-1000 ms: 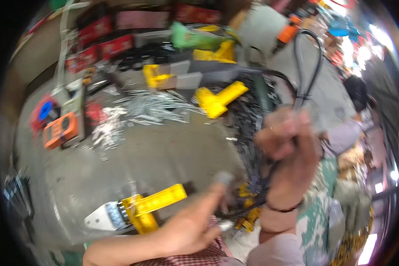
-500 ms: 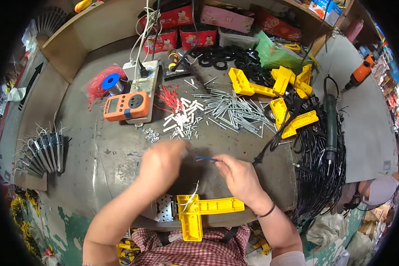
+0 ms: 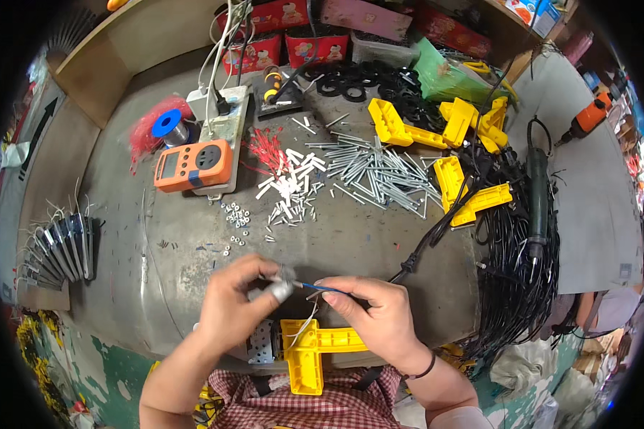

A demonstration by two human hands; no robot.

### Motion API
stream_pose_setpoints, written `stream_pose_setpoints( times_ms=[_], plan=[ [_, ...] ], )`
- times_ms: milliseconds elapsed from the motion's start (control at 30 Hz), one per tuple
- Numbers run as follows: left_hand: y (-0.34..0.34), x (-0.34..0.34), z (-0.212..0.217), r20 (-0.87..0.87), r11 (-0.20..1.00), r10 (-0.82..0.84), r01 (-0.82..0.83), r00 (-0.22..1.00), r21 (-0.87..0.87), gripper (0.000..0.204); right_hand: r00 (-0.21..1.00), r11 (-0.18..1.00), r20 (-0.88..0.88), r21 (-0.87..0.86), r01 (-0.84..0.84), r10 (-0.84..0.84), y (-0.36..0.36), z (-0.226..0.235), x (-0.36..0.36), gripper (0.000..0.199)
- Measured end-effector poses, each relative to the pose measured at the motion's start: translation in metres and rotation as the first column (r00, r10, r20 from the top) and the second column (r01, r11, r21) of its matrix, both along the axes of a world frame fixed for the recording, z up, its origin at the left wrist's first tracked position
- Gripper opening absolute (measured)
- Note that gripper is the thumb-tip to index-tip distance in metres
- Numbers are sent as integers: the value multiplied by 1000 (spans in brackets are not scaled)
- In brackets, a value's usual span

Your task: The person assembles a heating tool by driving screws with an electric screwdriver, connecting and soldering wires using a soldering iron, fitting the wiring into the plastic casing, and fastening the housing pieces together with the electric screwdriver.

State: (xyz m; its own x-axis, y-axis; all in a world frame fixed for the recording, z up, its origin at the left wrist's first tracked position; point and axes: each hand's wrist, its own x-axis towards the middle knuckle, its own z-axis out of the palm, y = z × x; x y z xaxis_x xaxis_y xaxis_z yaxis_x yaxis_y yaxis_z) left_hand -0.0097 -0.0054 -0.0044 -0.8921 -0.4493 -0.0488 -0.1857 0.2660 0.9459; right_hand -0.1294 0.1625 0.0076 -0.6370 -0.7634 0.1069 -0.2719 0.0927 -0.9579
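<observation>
My right hand (image 3: pixel 379 314) pinches a thin blue wire (image 3: pixel 315 287) between thumb and fingers, its end pointing left. A brownish wire end shows just below it. My left hand (image 3: pixel 236 297), with grey-white coverings on its fingertips, is closed at the blue wire's tip; what it pinches there is too small to make out. Below both hands lies a yellow plastic housing half (image 3: pixel 306 363), open side up, with white wires (image 3: pixel 306 325) rising from it. A perforated metal plate (image 3: pixel 260 344) adjoins its left side. A black cable (image 3: pixel 408 263) runs up from behind my right hand.
Screws (image 3: pixel 379 171), white sleeves (image 3: pixel 290 182), red pieces (image 3: pixel 268 146) and small nuts (image 3: pixel 236 218) lie in piles ahead. An orange meter (image 3: pixel 193 166) sits on a power strip. More yellow housings (image 3: pixel 472 196), black cables (image 3: pixel 515 286) and a hanging electric screwdriver (image 3: pixel 537 200) are at right.
My left hand has come down and closed at the wire's tip. My right hand has moved slightly down and left with the blue wire. The view has shifted a little.
</observation>
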Motion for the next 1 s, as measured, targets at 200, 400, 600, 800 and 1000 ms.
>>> stream_pose_setpoints(
  times_ms=[200, 400, 600, 800, 1000],
  plan=[
    [16, 11, 9, -38, 788, 121, -73, 992, 612, 18, 996, 993, 80, 117, 26, -36, -2, 2, 19, 12],
    [18, 10, 9, -57, 775, 127, -63, 990, 628, 16, 996, 996, 28, -29, 87, -86, -4, -5, 21, 13],
    [22, 13, 8, -72, 829, 118, -58, 990, 557, 18, 997, 997, -58, 57, 52, -49, -1, -4, 22, 11],
    [28, 12, 7, -163, 903, 57, 19, 985, 430, 20, 952, 997, -297, 19, -72, 74, 0, -5, 16, 23],
    [23, 3, 19, -90, 979, -187, 178, 978, -102, 18, 919, 885, -49, 297, -359, 390, 7, 13, 2, 56]
  ],
)
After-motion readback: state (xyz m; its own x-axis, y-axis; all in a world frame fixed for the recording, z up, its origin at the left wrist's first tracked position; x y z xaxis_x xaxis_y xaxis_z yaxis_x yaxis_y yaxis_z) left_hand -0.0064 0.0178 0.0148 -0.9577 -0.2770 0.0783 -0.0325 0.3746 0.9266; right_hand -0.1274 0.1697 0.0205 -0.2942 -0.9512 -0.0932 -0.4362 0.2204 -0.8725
